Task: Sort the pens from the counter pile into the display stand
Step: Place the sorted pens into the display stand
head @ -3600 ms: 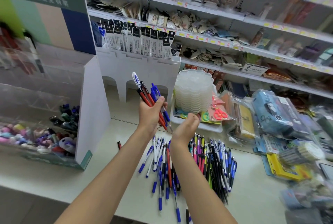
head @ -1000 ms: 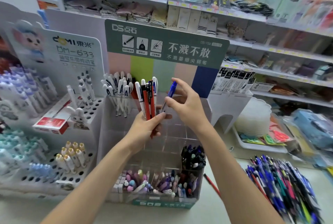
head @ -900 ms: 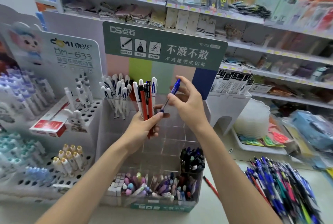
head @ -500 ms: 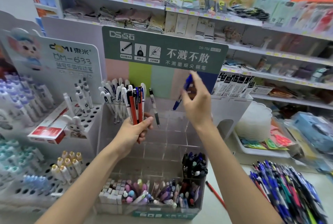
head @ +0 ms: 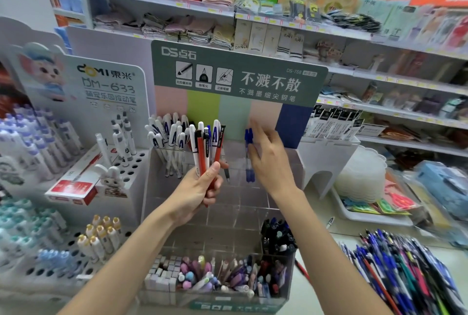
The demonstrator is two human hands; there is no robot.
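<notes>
Your left hand point(head: 200, 193) grips a fan of pens point(head: 205, 147), red, white and dark, with their lower ends hidden inside your fist. Your right hand point(head: 268, 162) hangs with its fingers straight and loosely spread just beside a blue pen point(head: 249, 155), which stands upright in an upper cell of the clear stand point(head: 253, 203). Motion blur keeps you from telling whether any finger touches it. The pile point(head: 405, 274) lies on the counter point(head: 328, 245) at your right, smeared and cut off by the frame edge.
</notes>
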